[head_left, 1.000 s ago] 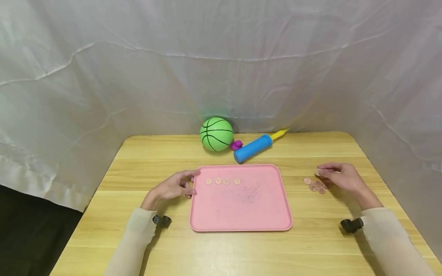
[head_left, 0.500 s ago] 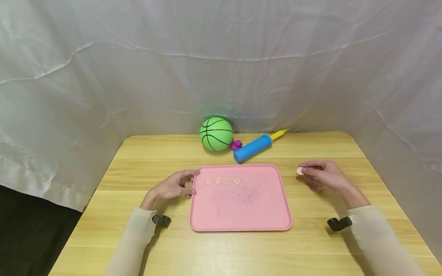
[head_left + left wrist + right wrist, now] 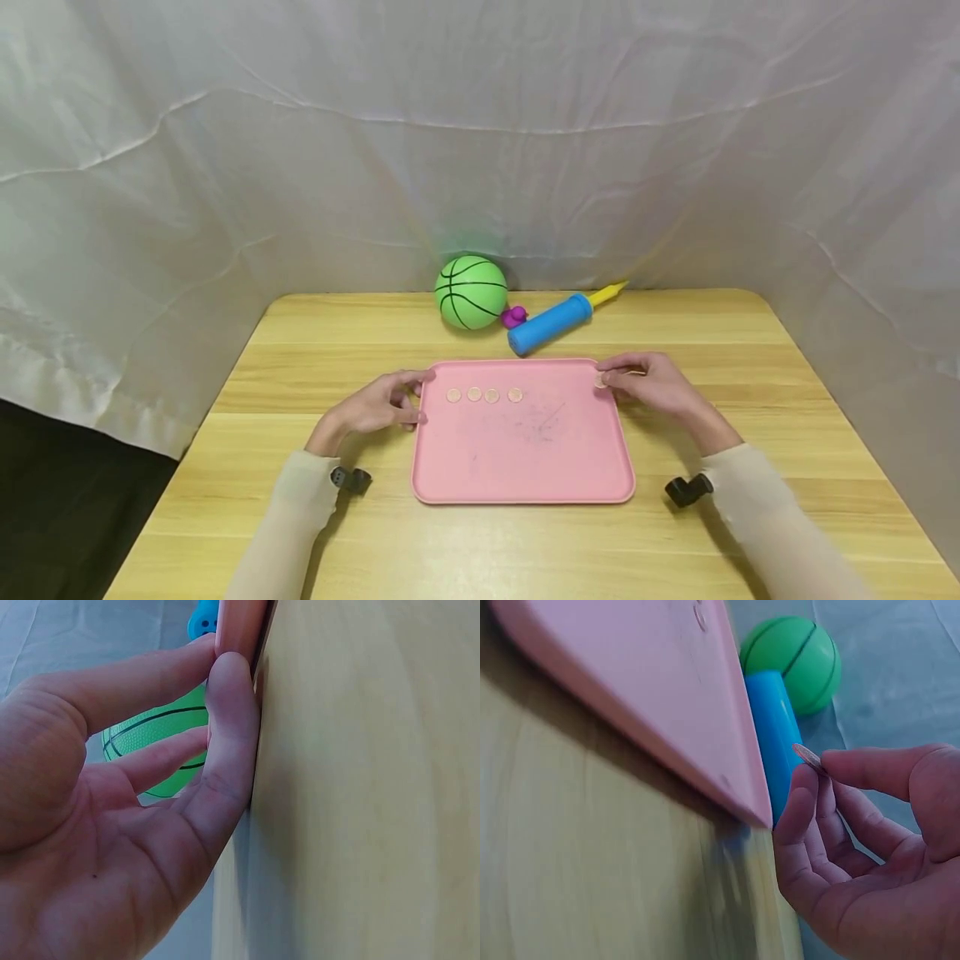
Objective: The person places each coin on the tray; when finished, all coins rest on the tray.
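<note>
a pale wood-grain tabletop [image 3: 525, 550] carries everything, and in its middle lies a shallow pink rectangular tray [image 3: 555, 475] with rounded corners. behind the tray sit a green ball with black basketball lines [image 3: 471, 293] and a blue cylindrical pump with a yellow nozzle [image 3: 551, 325], both set apart from the work in hand.

the two hands are well apart. the left hand [image 3: 375, 404] rests at the tray's left rim, thumb and fingers spread with their tips against the edge. the right hand [image 3: 652, 387] is over the far right corner, pinching one coin between thumb and fingers.

a small purple duck figure [image 3: 514, 317] sits between ball and pump.

smallest are the coins: four round copper-coloured coins [image 3: 491, 395] lie flat along the tray's far side, in a row from the left, unevenly spaced. so four seem done; the fifth, a matching copper-coloured coin [image 3: 808, 757], is tilted in the fingers, not yet laid down. whether more coins wait under the right hand, i cannot tell.
</note>
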The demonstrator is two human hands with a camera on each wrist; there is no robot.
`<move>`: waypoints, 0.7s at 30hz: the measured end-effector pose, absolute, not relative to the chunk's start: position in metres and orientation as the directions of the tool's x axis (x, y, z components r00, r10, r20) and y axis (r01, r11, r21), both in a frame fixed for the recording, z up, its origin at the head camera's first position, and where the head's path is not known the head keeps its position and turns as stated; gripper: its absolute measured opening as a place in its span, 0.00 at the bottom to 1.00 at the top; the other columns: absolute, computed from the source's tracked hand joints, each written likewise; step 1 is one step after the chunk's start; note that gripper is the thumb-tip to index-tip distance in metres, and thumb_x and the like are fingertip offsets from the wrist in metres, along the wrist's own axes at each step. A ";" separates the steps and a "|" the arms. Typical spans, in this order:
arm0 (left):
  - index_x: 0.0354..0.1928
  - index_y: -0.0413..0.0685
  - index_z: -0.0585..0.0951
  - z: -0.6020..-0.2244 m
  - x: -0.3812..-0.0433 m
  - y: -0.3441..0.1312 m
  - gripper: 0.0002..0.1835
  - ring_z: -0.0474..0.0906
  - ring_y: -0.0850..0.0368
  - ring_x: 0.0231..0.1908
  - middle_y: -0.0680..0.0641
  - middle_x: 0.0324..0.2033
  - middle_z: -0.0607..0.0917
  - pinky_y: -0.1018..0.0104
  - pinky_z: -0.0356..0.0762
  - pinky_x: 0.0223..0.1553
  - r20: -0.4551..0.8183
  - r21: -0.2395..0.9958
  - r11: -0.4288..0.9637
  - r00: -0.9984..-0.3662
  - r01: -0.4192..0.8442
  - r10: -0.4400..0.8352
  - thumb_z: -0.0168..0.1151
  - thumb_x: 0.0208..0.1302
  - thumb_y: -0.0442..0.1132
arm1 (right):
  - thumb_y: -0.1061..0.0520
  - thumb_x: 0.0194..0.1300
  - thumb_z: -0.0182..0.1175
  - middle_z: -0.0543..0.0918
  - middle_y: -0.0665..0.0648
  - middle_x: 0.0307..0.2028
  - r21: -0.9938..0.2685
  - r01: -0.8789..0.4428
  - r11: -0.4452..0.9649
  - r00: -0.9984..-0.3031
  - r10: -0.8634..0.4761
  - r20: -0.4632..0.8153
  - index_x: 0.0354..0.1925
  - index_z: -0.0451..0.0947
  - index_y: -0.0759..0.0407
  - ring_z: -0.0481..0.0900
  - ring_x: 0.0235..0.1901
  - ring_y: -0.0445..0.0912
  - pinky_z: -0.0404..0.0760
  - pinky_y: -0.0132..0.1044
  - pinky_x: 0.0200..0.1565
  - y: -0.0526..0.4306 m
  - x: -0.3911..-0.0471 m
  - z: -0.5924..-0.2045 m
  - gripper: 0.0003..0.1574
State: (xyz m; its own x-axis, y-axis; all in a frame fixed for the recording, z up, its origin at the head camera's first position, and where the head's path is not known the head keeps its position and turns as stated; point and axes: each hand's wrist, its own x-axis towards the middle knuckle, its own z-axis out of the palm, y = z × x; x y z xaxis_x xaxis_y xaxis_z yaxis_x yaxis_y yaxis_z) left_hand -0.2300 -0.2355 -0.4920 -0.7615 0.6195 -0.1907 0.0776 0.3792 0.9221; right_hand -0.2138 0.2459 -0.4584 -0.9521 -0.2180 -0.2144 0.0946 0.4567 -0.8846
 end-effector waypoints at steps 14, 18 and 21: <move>0.83 0.29 0.61 -0.490 -0.229 -0.234 0.42 0.81 0.56 0.37 0.32 0.53 0.75 0.69 0.90 0.39 -0.197 0.923 0.379 -0.758 0.071 0.622 0.68 0.72 0.25 | 0.57 0.75 0.69 0.92 0.66 0.50 -0.892 0.052 0.448 -0.950 -0.252 -0.182 0.61 0.86 0.67 0.86 0.40 0.45 0.87 0.32 0.37 0.192 -0.222 -0.473 0.22; 0.83 0.29 0.61 -0.489 -0.229 -0.234 0.42 0.81 0.56 0.37 0.32 0.53 0.75 0.69 0.90 0.40 -0.199 0.922 0.381 -0.759 0.069 0.620 0.68 0.72 0.25 | 0.59 0.74 0.70 0.91 0.66 0.48 -0.896 0.057 0.440 -0.948 -0.256 -0.186 0.59 0.86 0.68 0.84 0.38 0.44 0.84 0.30 0.35 0.179 -0.225 -0.478 0.20; 0.82 0.28 0.61 -0.489 -0.229 -0.234 0.42 0.81 0.56 0.37 0.32 0.53 0.75 0.69 0.90 0.40 -0.200 0.923 0.379 -0.759 0.066 0.620 0.68 0.71 0.24 | 0.60 0.73 0.70 0.92 0.65 0.47 -0.898 0.044 0.439 -0.947 -0.268 -0.178 0.57 0.86 0.69 0.85 0.38 0.44 0.85 0.30 0.36 0.170 -0.227 -0.480 0.19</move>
State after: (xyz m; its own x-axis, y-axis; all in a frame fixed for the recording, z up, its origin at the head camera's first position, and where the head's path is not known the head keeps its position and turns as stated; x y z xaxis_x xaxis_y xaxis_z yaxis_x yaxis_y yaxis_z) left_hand -0.2294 -0.2345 -0.4894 -0.7587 0.6198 -0.2003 0.0662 0.3794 0.9229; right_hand -0.2270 0.1697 -0.4801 -0.9469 -0.2679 -0.1777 0.0444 0.4385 -0.8976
